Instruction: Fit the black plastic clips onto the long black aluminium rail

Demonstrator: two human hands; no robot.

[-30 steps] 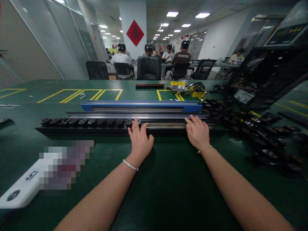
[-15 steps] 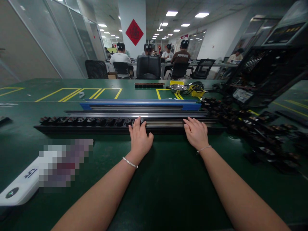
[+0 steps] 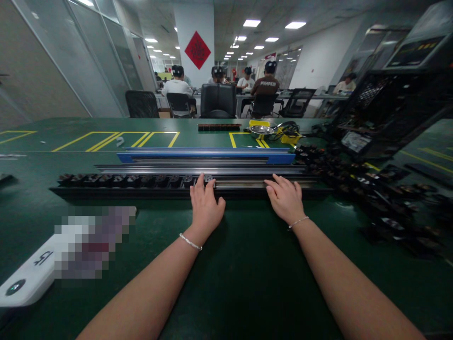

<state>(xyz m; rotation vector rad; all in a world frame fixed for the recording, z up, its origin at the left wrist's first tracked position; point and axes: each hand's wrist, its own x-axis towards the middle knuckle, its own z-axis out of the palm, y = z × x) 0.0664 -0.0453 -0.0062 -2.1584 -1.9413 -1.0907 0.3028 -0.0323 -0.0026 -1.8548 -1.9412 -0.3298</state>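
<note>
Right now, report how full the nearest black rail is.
Partly full: black parts line the black rail up to the left hand; bare metal shows to its right.

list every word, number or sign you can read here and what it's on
"PUMPKIN": back of the brown shirt on a seated person.
Dark mark on the white device at lower left: slanted, perhaps "15"; not certain.
Red diamond sign on the pillar: dark writing, too blurred to read.
Dark panel at upper right: yellowish marks, too blurred to read.
</note>
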